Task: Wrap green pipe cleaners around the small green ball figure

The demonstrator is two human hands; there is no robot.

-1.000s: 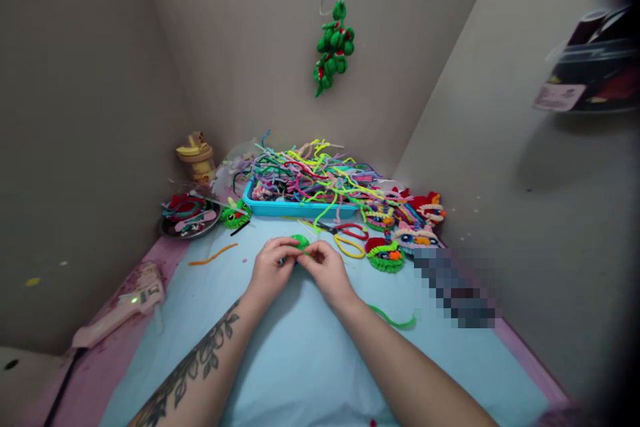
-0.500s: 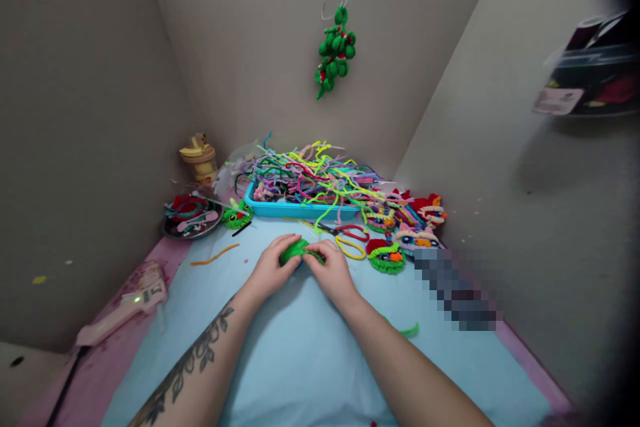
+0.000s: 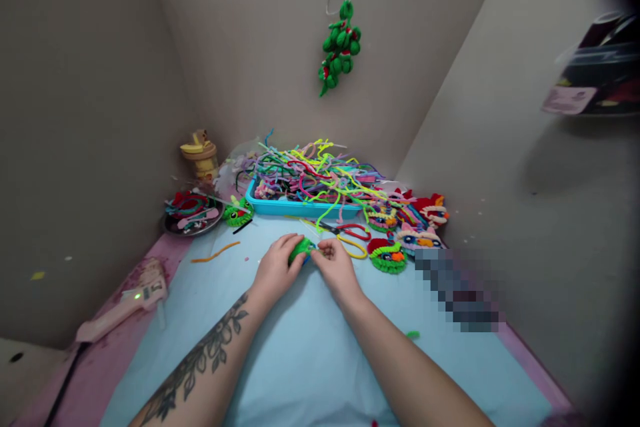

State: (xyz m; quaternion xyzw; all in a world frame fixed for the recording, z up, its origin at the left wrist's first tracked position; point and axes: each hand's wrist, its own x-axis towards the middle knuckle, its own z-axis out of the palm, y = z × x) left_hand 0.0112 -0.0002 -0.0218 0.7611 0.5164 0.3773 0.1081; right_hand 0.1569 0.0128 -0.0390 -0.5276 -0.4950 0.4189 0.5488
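My left hand [image 3: 277, 267] and my right hand [image 3: 337, 266] meet over the light blue mat [image 3: 300, 360], both gripping a coiled green pipe-cleaner piece [image 3: 301, 249]. The left fingers wrap around the coil. My right fingers pinch the green strand at its right side. The strand's loose tail [image 3: 413, 334] shows beside my right forearm. Red-handled scissors [image 3: 350, 229] and a yellow loop [image 3: 353, 248] lie just beyond my hands.
A blue tray [image 3: 300, 207] heaped with coloured pipe cleaners stands at the back. Finished fuzzy faces [image 3: 387, 257] lie to the right, a dark dish [image 3: 193, 213] of pieces to the left. A pink glue gun [image 3: 125, 303] rests at the left edge. A green ornament [image 3: 340, 47] hangs above.
The green strand's trailing tail has shortened beside my right forearm as it was drawn toward the coil. Both hands have stayed together, shifting slightly forward.
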